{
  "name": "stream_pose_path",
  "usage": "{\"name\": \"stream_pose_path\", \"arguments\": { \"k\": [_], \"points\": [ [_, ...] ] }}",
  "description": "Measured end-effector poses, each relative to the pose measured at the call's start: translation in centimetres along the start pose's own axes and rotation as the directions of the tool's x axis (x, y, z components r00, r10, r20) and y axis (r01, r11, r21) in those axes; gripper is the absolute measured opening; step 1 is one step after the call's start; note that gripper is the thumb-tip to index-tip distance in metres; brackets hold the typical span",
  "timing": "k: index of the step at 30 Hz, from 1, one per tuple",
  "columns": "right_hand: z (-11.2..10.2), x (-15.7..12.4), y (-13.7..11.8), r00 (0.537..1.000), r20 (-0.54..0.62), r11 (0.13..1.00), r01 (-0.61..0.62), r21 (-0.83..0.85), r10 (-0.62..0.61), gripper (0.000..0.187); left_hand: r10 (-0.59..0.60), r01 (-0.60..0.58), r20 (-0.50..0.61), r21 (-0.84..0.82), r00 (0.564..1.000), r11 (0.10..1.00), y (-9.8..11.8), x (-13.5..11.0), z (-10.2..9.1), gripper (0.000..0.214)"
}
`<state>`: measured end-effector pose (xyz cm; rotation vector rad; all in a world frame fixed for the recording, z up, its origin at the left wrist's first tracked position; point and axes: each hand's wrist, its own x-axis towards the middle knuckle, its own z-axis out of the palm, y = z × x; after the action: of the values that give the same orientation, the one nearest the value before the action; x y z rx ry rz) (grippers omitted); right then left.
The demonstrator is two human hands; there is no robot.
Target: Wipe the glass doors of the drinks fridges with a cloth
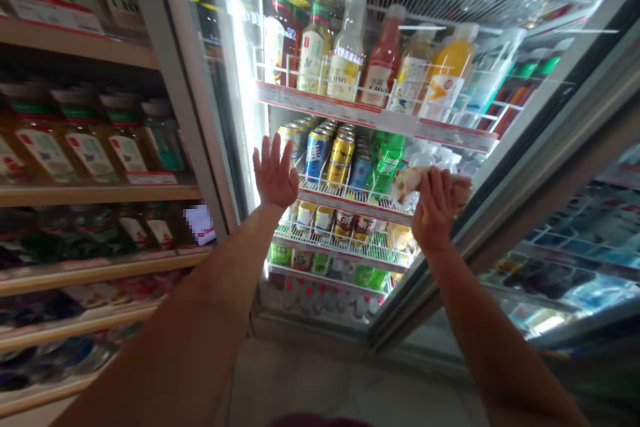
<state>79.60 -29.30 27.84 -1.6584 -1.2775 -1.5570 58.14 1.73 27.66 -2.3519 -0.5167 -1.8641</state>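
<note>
A glass door (345,167) of a lit drinks fridge stands in front of me. My left hand (274,177) is raised at the left part of the glass, fingers spread and nothing in it; whether the palm touches the pane I cannot tell. Over at the right part of the door, my right hand (436,210) is closed on a crumpled pale cloth (411,180), which appears to lie against the glass. Behind the pane, drink cans (341,159) and a green bottle (387,157) stand on a wire shelf between my hands.
Several juice bottles (345,47) line the fridge's upper shelf. Metal door frames (530,160) run along the right, with another fridge section beyond. Wooden shelves (95,195) with bottles stand close on the left. Below lies a tiled floor (295,380).
</note>
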Motion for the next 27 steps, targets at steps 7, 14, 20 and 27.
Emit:
{"name": "stream_pose_path", "arguments": {
  "k": [7, 14, 20, 27],
  "points": [
    [1.8, -6.5, -6.6, 0.845, 0.281, 0.871, 0.357, 0.336, -0.455, 0.046, -0.027, 0.027, 0.008, -0.016, 1.0, 1.0, 0.1, 0.1, -0.1, 0.064],
    [2.5, 0.1, -5.6, 0.945, 0.138, 0.941, 0.264, 0.211, -0.296, 0.052, 0.014, -0.014, -0.004, 0.01, 1.0, 1.0, -0.2, -0.2, 0.1, 0.063],
    [4.2, -2.4, -10.1, 0.94, 0.194, 0.947, 0.241, 0.211, -0.282, 0.047, 0.072, -0.071, -0.035, 0.042, 0.997, 0.997, -0.5, -0.3, 0.3, 0.062],
    [5.0, -1.7, -11.3, 0.878, 0.223, 0.869, 0.324, 0.375, -0.424, 0.047, 0.079, -0.077, -0.049, 0.03, 0.996, 0.997, -0.4, -0.3, 0.2, 0.062]
  ]
}}
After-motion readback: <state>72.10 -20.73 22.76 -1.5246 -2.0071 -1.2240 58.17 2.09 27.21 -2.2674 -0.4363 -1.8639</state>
